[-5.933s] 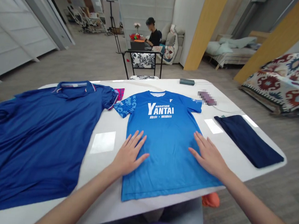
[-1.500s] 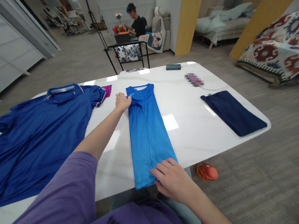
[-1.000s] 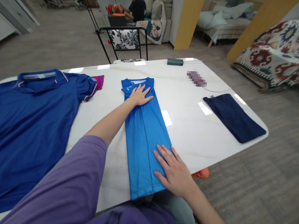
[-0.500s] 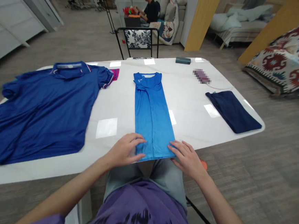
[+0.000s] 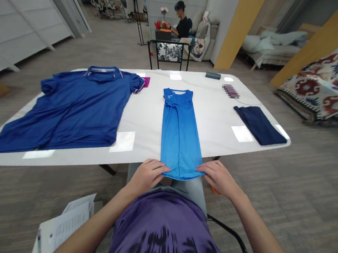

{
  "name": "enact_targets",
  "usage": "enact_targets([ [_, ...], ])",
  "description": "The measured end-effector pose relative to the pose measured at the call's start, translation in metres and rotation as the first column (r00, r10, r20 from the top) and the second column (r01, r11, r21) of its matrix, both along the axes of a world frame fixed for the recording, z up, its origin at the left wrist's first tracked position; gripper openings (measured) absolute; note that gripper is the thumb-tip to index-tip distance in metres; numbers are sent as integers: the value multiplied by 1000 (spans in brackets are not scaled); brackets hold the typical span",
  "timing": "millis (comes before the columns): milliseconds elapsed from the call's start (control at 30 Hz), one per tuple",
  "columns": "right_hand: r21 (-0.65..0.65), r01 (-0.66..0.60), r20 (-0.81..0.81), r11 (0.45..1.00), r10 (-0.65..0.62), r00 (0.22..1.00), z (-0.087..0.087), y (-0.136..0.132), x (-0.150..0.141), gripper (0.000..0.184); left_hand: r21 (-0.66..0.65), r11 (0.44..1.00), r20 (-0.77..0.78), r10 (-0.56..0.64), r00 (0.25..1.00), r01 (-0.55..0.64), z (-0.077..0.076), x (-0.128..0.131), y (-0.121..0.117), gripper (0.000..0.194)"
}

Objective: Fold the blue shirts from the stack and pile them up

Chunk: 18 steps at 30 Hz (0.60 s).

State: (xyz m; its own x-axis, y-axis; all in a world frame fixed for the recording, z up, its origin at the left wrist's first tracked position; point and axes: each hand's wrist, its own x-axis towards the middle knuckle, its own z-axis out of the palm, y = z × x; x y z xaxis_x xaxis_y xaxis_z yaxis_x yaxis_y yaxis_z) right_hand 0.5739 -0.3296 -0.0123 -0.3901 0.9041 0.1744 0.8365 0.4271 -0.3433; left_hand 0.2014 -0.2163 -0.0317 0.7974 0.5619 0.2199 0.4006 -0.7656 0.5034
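A light blue shirt (image 5: 180, 131), its sides folded inward into a long strip, lies on the white table (image 5: 146, 113) with its collar end away from me. My left hand (image 5: 150, 175) pinches the near left corner of its hem. At the opposite corner, my right hand (image 5: 219, 177) is closed on the hem too. The hem hangs slightly past the table's front edge, above my lap. Left of it a dark blue polo shirt (image 5: 85, 108) is spread out, and a folded navy garment (image 5: 261, 125) lies to the right.
Toward the back right sit a dark case (image 5: 213, 75) and a blurred purplish object (image 5: 230, 91) with a cable. A patterned chair (image 5: 169, 52) stands beyond the table. Farther back, a person (image 5: 183, 24) sits. Papers (image 5: 70, 220) lie low at my left.
My fingers have gone from resting on the light blue shirt's lower end to gripping its hem corners. The hem now lifts off the table edge toward me. My view has shifted.
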Motion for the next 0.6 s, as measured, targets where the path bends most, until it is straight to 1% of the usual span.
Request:
enact_targets([
  [67,-101,-65,-66,993,59,996,24,-19,-6,32,-102,994,61,-22,998,28,24,-13,-16,41],
  [133,-175,-107,-133,979,84,988,53,-28,-8,31,-190,980,114,-43,993,64,54,-22,-21,39],
  [200,-182,-101,-201,978,64,978,82,-22,-6,30,-245,966,157,-45,987,83,89,-23,-10,36],
  [233,-162,-78,-237,984,38,971,95,-11,-3,29,-256,964,178,-29,984,75,106,-20,2,33],
  [267,-132,-42,-272,990,5,962,107,5,1,28,-255,965,201,0,979,52,122,-15,20,29],
  [300,-92,4,-302,996,-31,953,117,27,7,25,-246,969,223,41,974,15,135,-7,43,25],
  [333,-50,55,-325,997,-68,943,124,54,13,24,-229,973,245,89,965,-32,146,3,70,22],
  [367,-9,107,-346,994,-103,933,129,87,21,25,-212,974,264,139,954,-83,153,15,102,23],
  [400,19,156,-367,988,-138,920,130,125,29,29,-203,971,280,181,943,-126,156,28,139,26],
  [433,30,200,-391,979,-173,904,128,166,39,32,-203,967,295,211,932,-155,155,42,179,31],
  [467,25,237,-419,971,-205,885,123,210,48,35,-215,962,309,229,923,-167,151,57,220,36],
  [500,5,264,-445,964,-235,864,115,255,59,37,-234,958,319,238,917,-167,143,72,263,40],
  [567,-43,311,-450,950,-296,842,92,342,76,35,-258,948,297,259,919,-184,118,103,342,42],
  [600,-63,345,-424,937,-338,840,77,380,83,33,-256,940,248,288,925,-224,102,117,375,41],
])
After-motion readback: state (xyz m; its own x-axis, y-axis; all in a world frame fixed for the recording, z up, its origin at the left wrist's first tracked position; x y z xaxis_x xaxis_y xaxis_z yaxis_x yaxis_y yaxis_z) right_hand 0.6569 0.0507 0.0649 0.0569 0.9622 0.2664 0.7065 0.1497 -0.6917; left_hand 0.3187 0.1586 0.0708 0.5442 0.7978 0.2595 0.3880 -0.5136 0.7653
